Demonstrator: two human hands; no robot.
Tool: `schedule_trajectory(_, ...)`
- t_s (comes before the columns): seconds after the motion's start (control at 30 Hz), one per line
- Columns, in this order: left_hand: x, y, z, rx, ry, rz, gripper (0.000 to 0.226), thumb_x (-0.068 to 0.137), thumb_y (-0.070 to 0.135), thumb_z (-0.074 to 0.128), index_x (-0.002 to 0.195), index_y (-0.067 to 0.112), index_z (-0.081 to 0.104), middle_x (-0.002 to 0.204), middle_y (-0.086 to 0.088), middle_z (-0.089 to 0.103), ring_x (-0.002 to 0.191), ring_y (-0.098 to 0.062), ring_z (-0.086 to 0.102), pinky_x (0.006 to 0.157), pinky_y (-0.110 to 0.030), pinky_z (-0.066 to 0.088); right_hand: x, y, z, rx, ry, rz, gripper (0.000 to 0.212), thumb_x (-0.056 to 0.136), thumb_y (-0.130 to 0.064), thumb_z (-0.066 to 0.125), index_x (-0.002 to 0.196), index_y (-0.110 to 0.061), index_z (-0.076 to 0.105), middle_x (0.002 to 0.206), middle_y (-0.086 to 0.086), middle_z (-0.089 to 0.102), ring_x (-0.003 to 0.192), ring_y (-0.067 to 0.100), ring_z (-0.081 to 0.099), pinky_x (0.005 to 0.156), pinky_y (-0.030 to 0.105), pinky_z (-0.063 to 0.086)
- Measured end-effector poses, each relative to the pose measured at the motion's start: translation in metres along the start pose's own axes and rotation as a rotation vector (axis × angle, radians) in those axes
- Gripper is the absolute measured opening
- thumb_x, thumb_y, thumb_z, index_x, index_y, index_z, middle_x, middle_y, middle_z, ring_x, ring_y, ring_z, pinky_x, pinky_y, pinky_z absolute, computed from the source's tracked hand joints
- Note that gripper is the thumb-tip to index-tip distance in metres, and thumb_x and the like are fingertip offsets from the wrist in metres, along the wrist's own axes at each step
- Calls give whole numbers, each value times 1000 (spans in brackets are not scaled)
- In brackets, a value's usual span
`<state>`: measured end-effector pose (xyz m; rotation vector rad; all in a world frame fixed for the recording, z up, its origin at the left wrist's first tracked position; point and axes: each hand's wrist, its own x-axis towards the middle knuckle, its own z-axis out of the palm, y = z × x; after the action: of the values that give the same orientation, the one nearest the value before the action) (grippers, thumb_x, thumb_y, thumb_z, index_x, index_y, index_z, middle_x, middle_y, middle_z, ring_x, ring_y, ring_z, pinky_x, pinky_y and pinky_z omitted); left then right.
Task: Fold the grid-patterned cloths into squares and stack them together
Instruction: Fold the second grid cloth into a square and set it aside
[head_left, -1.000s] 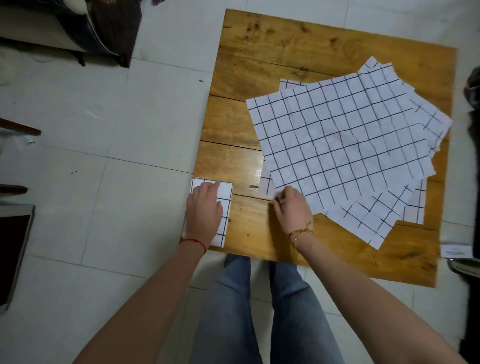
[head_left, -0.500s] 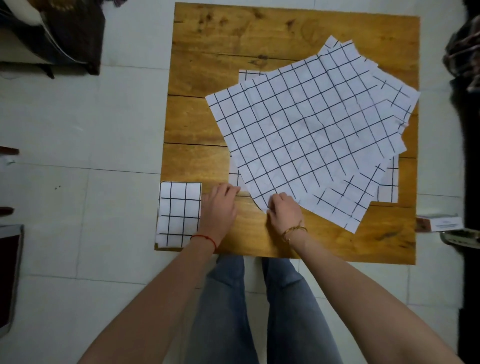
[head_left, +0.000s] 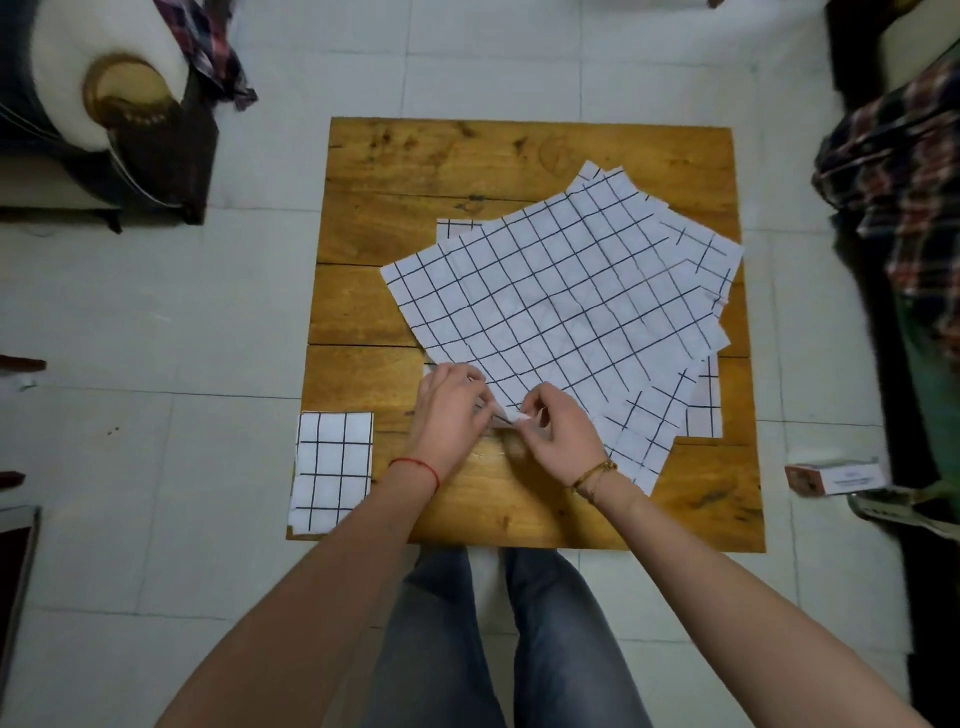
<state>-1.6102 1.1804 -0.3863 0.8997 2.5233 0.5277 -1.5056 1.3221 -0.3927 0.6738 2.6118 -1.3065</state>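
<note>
Several white grid-patterned cloths lie fanned out on the wooden table (head_left: 395, 176). The top cloth (head_left: 561, 296) is spread flat and turned at an angle. My left hand (head_left: 452, 410) and my right hand (head_left: 556, 436) meet at its near corner, both pinching that corner, which is slightly lifted off the table. One folded cloth (head_left: 332, 467) rests as a small rectangle at the table's front left corner, apart from both hands. The lower cloths (head_left: 701, 410) show only at their edges.
A dark chair with a white cushion (head_left: 104, 104) stands at the back left. Plaid clothing (head_left: 898, 171) hangs at the right. A small box (head_left: 836, 475) lies on the tiled floor by the table's right edge. My legs are under the front edge.
My left hand left the folded cloth and moved right to the top cloth's near corner. Both hands now pinch that corner. The view has shifted, showing the whole table.
</note>
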Motion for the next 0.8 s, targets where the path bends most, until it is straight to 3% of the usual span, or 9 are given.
schedule_trajectory(0.13, 3, 29, -33, -18, 38, 40, 13, 91, 34, 58, 91, 24, 66, 101, 7, 62, 104, -16, 50, 100, -33, 29, -3, -25, -38, -149, -28, -128, 28, 81, -29, 63, 104, -17, 53, 93, -3, 56, 83, 14, 49, 71, 28, 43)
schedule_trajectory(0.27, -1, 60, -67, -5, 77, 73, 12, 90, 37, 59, 91, 26, 63, 94, 8, 65, 97, -15, 54, 101, -36, 31, -4, -53, -73, -309, 31, -218, 8, 92, -23, 52, 91, -15, 56, 82, 2, 62, 81, 23, 54, 67, 34, 42)
schedule_trajectory(0.4, -6, 86, -98, -83, 129, 61, 8, 89, 30, 62, 95, 25, 64, 93, 11, 67, 94, -14, 56, 101, -34, 30, -8, -81, -115, -328, 98, -266, 14, 94, -22, 49, 88, -14, 59, 77, 3, 62, 77, 21, 53, 63, 30, 37)
schedule_trajectory(0.57, -11, 111, -136, -101, 169, 25, 8, 85, 29, 66, 86, 27, 59, 85, 12, 64, 88, -14, 57, 95, -33, 34, -14, -114, -169, -313, 162, -316, 13, 93, -22, 50, 87, -16, 59, 74, 2, 58, 73, 17, 49, 60, 27, 30)
schedule_trajectory(0.7, -11, 116, -162, -95, 183, -38, 11, 88, 37, 61, 89, 26, 60, 89, 11, 65, 100, -22, 55, 89, -32, 35, -20, -134, -210, -296, 252, -377, 14, 93, -22, 51, 87, -15, 62, 73, -1, 59, 71, 14, 48, 63, 29, 37)
schedule_trajectory(0.8, -18, 124, -187, -66, 235, -36, 14, 90, 37, 59, 90, 23, 59, 88, 7, 65, 98, -24, 55, 93, -37, 37, -23, -140, -239, -270, 310, -409, 17, 93, -23, 52, 83, -13, 62, 70, 0, 60, 72, 19, 52, 65, 35, 43)
